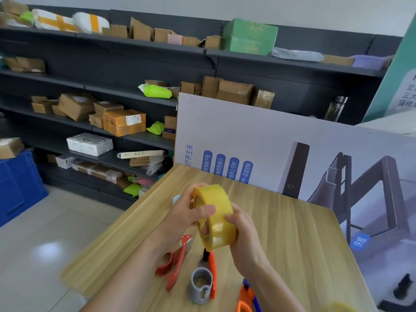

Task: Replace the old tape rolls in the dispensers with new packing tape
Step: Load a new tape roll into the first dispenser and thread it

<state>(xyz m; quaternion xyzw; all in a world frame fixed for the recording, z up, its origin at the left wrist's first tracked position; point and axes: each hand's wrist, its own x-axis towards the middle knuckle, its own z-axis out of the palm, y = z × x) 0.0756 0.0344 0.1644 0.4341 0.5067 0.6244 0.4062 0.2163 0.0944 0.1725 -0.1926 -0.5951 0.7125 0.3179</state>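
We are holding the yellow tape roll (217, 221) in the air over the wooden table (288, 226), left hand (184, 213) and right hand (243, 242) both gripping it. Red dispenser (172, 263) and orange dispenser (203, 281) are lying beneath it on the table.

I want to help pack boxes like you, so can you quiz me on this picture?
1. True or false: the yellow packing tape roll lies flat on the wooden table.
2. Who holds the roll? A) left hand only B) right hand only C) both hands.
3. Fill in: the tape dispenser beside the left wrist is coloured ____.
Key: 1 false, it is held up above the table; 2 C; 3 red.
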